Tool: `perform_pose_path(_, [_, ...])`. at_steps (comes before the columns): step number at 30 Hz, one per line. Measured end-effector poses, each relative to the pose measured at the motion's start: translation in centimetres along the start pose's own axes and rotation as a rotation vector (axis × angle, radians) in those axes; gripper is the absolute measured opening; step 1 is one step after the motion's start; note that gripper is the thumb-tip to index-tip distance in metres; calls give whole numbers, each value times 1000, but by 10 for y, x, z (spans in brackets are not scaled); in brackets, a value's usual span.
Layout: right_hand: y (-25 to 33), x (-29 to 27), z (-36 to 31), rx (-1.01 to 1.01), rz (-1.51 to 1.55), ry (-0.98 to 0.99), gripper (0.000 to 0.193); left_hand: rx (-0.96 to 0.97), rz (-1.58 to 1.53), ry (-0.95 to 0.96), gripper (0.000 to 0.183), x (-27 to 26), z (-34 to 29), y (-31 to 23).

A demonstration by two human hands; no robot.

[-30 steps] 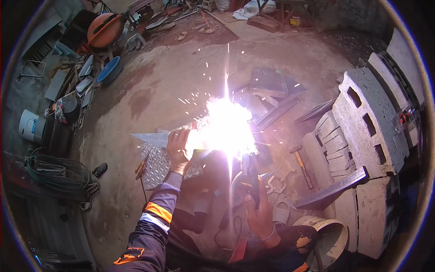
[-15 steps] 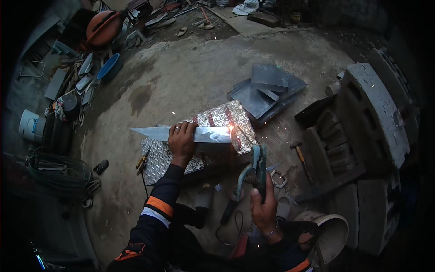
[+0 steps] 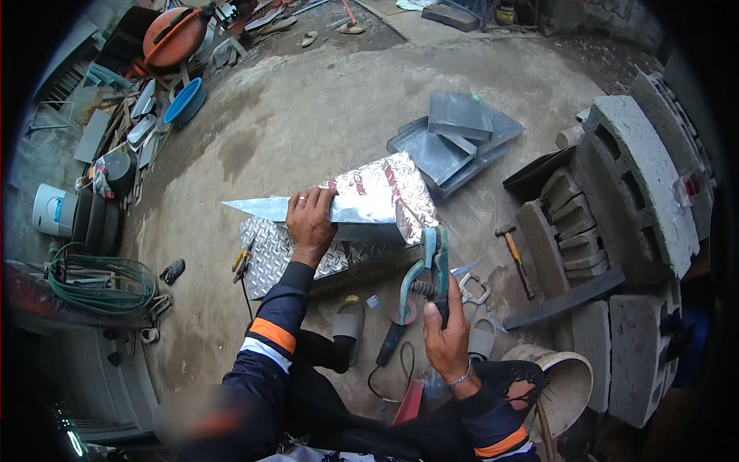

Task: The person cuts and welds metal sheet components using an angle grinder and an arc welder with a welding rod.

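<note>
My left hand (image 3: 310, 227) is closed over a long, pointed grey sheet-metal piece (image 3: 366, 210), its fingers curling past the far edge. The piece lies on silver diamond-pattern plate (image 3: 271, 258), and a red-streaked section of patterned plate (image 3: 416, 189) rises behind its right end. In my right hand (image 3: 448, 339) is a teal welding electrode holder (image 3: 422, 286), its handle gripped in the fist and its jaws up near the plate's right corner. I cannot make out a rod in the jaws. An angle grinder (image 3: 392, 343) lies on the floor below.
Grey metal trays (image 3: 462, 127) are stacked beyond the plate. To the right are a hammer (image 3: 516, 260), a locking clamp (image 3: 475, 289), concrete blocks (image 3: 639, 177) and a white bucket (image 3: 581, 385). Pliers (image 3: 243, 260) and a coiled green hose (image 3: 100, 285) lie left.
The bright arc and flying sparks at the metal piece's right end are gone, and the scene is lighter. Both hands keep their grips; the view has shifted slightly.
</note>
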State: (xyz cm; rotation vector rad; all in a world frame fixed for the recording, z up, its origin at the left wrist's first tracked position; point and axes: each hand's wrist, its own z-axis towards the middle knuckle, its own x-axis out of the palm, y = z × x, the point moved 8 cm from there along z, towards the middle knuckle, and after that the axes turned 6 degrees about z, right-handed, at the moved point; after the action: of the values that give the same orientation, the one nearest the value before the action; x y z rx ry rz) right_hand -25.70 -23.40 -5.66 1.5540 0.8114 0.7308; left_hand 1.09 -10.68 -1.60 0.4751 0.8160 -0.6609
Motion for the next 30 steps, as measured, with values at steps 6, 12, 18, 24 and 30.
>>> perform_pose_path(6, [1, 1, 2, -154, -53, -40, 59, 0, 11, 15, 29, 2, 0, 1])
perform_pose_path(12, [-3, 2, 3, -160, -56, -33, 59, -4, 18, 17, 33, 2, 0, 1])
perform_pose_path(18, [0, 0, 4, -171, -82, -39, 60, -11, 13, 25, 37, 5, 0, 1])
perform_pose_path(24, [11, 1, 4, -97, -55, -23, 57, -17, -8, 15, 34, 2, 1, 2])
perform_pose_path(30, [2, 2, 5, -96, -54, -23, 57, -15, -10, 11, 33, 3, 0, 1])
